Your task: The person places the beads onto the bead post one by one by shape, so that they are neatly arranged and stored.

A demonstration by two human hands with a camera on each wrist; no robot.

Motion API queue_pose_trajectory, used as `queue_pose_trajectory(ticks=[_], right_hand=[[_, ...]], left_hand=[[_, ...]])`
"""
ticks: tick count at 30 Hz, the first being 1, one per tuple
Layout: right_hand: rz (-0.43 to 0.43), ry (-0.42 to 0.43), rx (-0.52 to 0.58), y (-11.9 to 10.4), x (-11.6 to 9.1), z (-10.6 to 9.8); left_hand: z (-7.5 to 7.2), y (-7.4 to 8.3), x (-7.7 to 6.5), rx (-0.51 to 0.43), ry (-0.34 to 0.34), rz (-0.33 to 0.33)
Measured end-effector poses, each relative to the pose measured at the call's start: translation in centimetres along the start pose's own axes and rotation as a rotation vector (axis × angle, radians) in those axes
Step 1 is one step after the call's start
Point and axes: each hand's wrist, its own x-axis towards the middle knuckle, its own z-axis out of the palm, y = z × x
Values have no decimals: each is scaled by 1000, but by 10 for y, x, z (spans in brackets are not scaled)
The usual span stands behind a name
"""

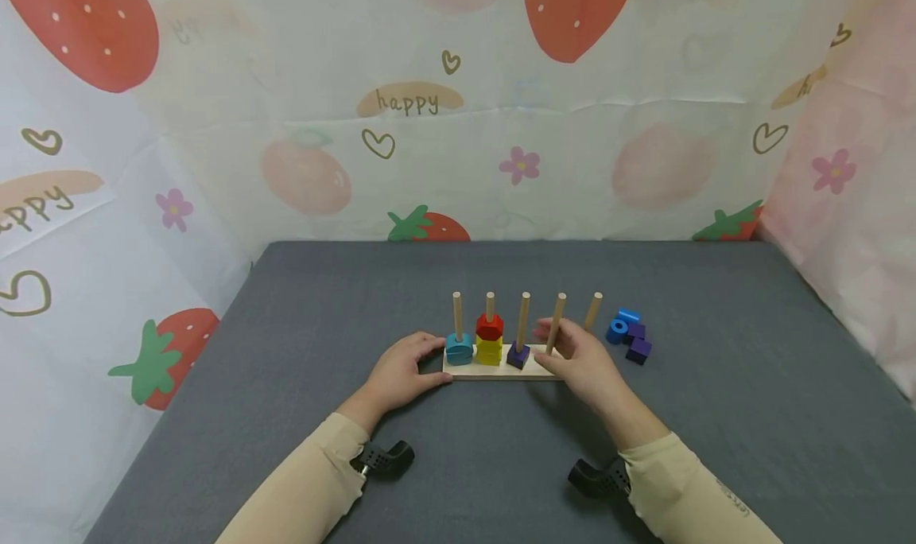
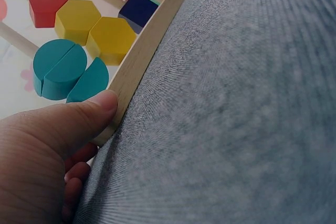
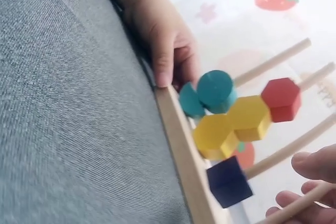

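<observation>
A wooden peg board (image 1: 501, 374) with several upright pegs lies on the grey table. My left hand (image 1: 402, 373) grips its left end, the thumb (image 2: 105, 100) on the front edge and the fingers curled behind. On the leftmost peg sit teal round blocks (image 3: 217, 92). Yellow hexagon blocks (image 2: 111, 40) topped by a red hexagon block (image 1: 490, 328) fill the second peg. A dark purple square block (image 3: 229, 181) is on the third. Around the fourth peg (image 1: 556, 321) my right hand (image 1: 583, 365) hovers, thumb and fingers spread apart, with no block between them.
Right of the board lie loose blocks: a blue round block (image 1: 616, 332), another blue block (image 1: 628, 316) and purple blocks (image 1: 638, 351). The grey cloth (image 1: 458, 464) covers the table, and a printed curtain (image 1: 315, 67) hangs behind it.
</observation>
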Motion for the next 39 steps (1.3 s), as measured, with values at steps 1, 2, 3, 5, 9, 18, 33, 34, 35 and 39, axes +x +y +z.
queue_pose_trajectory(ticks=[1,2,3,5,9,18,33,34,35,39], right_hand=[[-4,-2,-12,-1,-2,-2],[-5,-4,-21,-2,-3,-4],[-6,-2,-30,-3,-5,-6],[-12,-2,-49,-6,-8,-10],[-26,-5,-53,-11,-13,-18],[-114,-47,-40,-12,-22,-39],[-120,142,-149,7,-25,-84],[-105,164,-168,9,-25,-87],[-91,184,-182,11,-25,-89],[-33,252,-221,21,-25,-99]], left_hand=[[0,0,0,-1,1,1],[0,0,0,-1,3,2],[0,0,0,-1,3,3],[0,0,0,0,4,4],[0,0,0,0,0,1],[-1,0,0,6,3,7],[-1,1,0,5,7,5],[-1,1,0,4,6,2],[-1,1,0,2,6,4],[0,0,0,4,1,-4]])
